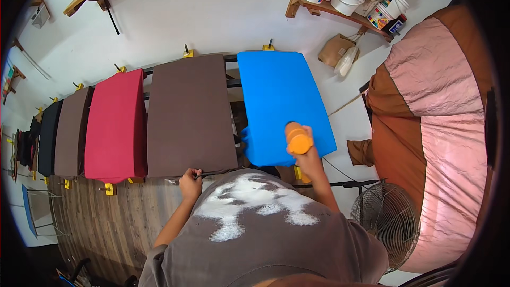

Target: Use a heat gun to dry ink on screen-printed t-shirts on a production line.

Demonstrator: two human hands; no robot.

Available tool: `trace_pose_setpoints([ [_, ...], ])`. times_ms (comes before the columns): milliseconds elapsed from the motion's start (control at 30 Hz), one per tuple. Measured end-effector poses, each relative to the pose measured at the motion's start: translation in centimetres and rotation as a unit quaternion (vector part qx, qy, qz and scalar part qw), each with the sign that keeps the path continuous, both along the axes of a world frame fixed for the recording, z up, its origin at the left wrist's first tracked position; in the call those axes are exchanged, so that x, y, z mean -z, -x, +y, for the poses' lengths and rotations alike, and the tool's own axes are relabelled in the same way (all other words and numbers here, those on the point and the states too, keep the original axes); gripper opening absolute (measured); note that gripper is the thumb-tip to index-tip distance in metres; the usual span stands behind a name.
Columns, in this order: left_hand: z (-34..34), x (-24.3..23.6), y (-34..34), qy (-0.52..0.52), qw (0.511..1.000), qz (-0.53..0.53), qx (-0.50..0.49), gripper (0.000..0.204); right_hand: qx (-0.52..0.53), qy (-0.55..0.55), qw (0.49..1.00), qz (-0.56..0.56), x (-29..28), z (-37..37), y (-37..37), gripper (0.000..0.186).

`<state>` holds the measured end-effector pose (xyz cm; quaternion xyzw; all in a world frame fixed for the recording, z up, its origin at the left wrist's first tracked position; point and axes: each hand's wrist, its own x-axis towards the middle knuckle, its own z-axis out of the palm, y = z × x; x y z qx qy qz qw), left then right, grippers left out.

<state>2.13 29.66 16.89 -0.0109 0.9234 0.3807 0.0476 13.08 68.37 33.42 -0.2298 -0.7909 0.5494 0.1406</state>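
As a right hand [308, 149] held an orange tool [298, 141] at a blue cloth [281, 95] right of centre, a slipped grip threatened creases.

Fingers wrapped around the orange tool, the hand hid any contact with the fabric; too hard a press, or a sideways drag, could have pulled the blue cloth askew, its bunched left edge being the likeliest place to snag. At lower centre, the left hand [189, 185] appeared closed on a dark strip [215, 172] along the front of a brown panel [188, 111], where a tug might have shifted that cover. At lower right, a wire-caged fan [388, 226] stood near the right forearm, which a careless backswing could have knocked against it.
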Motion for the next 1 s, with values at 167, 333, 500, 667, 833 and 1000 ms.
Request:
trace_pose_setpoints([
  [167, 0.2, -0.8, -0.2, 0.016, 1.0, 0.017, 0.004, 0.03, -0.132, -0.15, 0.98, -0.014, 3.1, -3.6, 0.7, 0.075],
  [333, 0.0, -0.1, -0.3, -0.004, 0.999, 0.036, 0.011, 0.028, 0.008, 0.054, 0.998, 0.02, 3.9, 1.2, 0.4, 0.069],
  [500, -0.2, -0.6, -0.2, -0.019, 0.999, 0.025, 0.02, 0.028, 0.138, 0.027, 0.99, -0.007, 2.2, 5.9, -1.5, 0.079],
  [667, -0.2, -0.3, -0.2, -0.052, 0.998, 0.034, -0.003, 0.025, 0.131, 0.004, 0.99, 0.048, 1.1, 3.5, -2.2, 0.066],
  [833, 0.0, -0.9, -0.1, -0.049, 0.998, -0.001, -0.032, 0.023, 0.023, -0.056, 0.995, 0.078, 4.4, 1.1, -2.5, 0.065],
  [1000, 0.0, -1.1, -0.2, -0.043, 0.998, 0.002, -0.037, 0.023, 0.049, 0.055, 0.993, 0.092, 4.9, 3.6, -3.3, 0.061],
])
